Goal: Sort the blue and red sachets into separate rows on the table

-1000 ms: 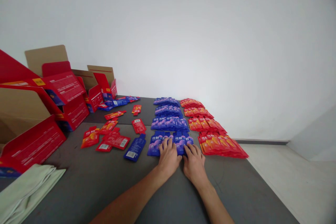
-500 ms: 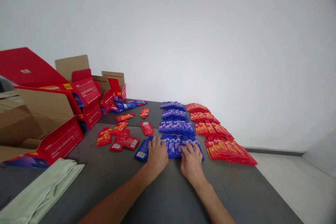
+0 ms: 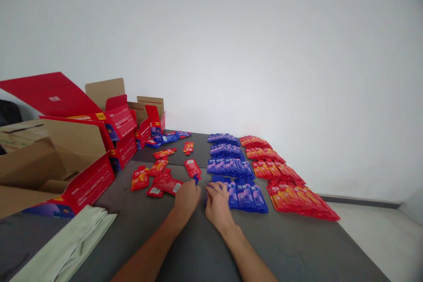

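Note:
My left hand (image 3: 187,198) is closed, and a bit of a blue sachet (image 3: 196,179) sticks out above its fingers; the rest of that sachet is hidden. Just to the right, my right hand (image 3: 218,202) lies with bent fingers over the left end of the nearest row of blue sachets (image 3: 246,196). Those sachets overlap side by side, printed fronts up. Left of my left hand is a small pile of red sachets (image 3: 169,184), some showing barcodes.
More blue rows (image 3: 228,166) lie behind, with red-orange rows (image 3: 299,198) at right. A single red sachet (image 3: 192,168) lies beyond my left hand. Open red cartons (image 3: 89,185) line the left, near a folded pale cloth (image 3: 71,242). A wall rises behind the table.
My left hand has moved left and closed on the blue sachet that lay at the row's left end. My right hand has shifted left along the row. The view has turned slightly.

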The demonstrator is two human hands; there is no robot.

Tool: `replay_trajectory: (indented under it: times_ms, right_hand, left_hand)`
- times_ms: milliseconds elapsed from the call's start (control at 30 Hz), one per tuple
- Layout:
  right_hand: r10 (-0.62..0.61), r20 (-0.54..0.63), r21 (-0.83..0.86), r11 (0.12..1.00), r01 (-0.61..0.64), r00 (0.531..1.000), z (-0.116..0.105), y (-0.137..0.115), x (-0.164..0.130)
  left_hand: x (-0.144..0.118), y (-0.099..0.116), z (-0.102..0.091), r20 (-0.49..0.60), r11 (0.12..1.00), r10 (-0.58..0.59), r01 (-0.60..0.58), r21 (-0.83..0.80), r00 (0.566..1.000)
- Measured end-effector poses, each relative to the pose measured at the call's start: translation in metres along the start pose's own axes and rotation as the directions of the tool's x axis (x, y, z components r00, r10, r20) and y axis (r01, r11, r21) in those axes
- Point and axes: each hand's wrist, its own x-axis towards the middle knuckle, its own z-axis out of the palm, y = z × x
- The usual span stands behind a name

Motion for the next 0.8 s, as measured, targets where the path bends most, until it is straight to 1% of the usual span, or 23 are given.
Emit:
replay_trajectory:
  times_ms: [67, 100, 200, 267, 367, 433, 500, 567, 633, 733, 800]
  right_hand:
    - [-0.003, -0.018, 0.059, 0.998, 0.005, 1.000, -0.002, 0.001, -0.001]
    - [0.000, -0.022, 0.088, 0.996, 0.002, 1.000, -0.004, 0.002, 0.000]
    - [0.043, -0.008, 0.176, 0.984, -0.041, 0.999, -0.009, 0.002, 0.002]
    - [0.110, 0.022, 0.252, 0.961, -0.112, 0.994, -0.009, 0.002, 0.004]
    - [0.243, 0.102, 0.396, 0.880, -0.263, 0.965, -0.007, 0.004, 0.004]
    - [0.289, 0.153, 0.468, 0.821, -0.327, 0.945, -0.006, 0.006, 0.003]
    - [0.299, 0.185, 0.508, 0.786, -0.351, 0.936, -0.008, 0.009, 0.002]
    - [0.294, 0.211, 0.536, 0.763, -0.361, 0.932, -0.011, 0.009, 0.001]
    - [0.296, 0.238, 0.565, 0.732, -0.380, 0.925, -0.015, 0.008, 0.001]
    - [0.283, 0.310, 0.605, 0.678, -0.418, 0.908, -0.022, 0.003, 0.000]
    - [0.250, 0.375, 0.626, 0.643, -0.442, 0.893, -0.025, 0.000, -0.001]
  left_hand:
    - [0.007, -0.004, -0.006, -0.051, 0.989, -0.030, 0.023, -0.147, 0.998]
    - [0.010, -0.007, -0.008, -0.058, 0.975, -0.034, 0.021, -0.223, 0.998]
    - [0.015, -0.013, -0.007, -0.075, 0.893, -0.043, 0.004, -0.449, 0.996]
    - [0.015, -0.015, -0.001, -0.060, 0.803, -0.051, 0.005, -0.595, 0.997]
    - [0.012, -0.013, 0.007, 0.002, 0.608, -0.041, 0.026, -0.794, 0.999]
    - [0.009, -0.010, 0.008, 0.047, 0.486, -0.018, 0.050, -0.873, 0.999]
    - [0.006, -0.007, 0.004, 0.083, 0.415, 0.008, 0.072, -0.907, 0.997]
    - [0.004, -0.004, -0.001, 0.098, 0.386, 0.025, 0.081, -0.919, 0.995]
    - [0.005, -0.003, -0.004, 0.087, 0.383, 0.031, 0.069, -0.921, 0.996]
    - [0.007, -0.004, -0.004, 0.058, 0.419, 0.003, 0.051, -0.906, 0.998]
    - [0.008, -0.006, -0.002, 0.049, 0.434, -0.030, 0.058, -0.899, 0.998]
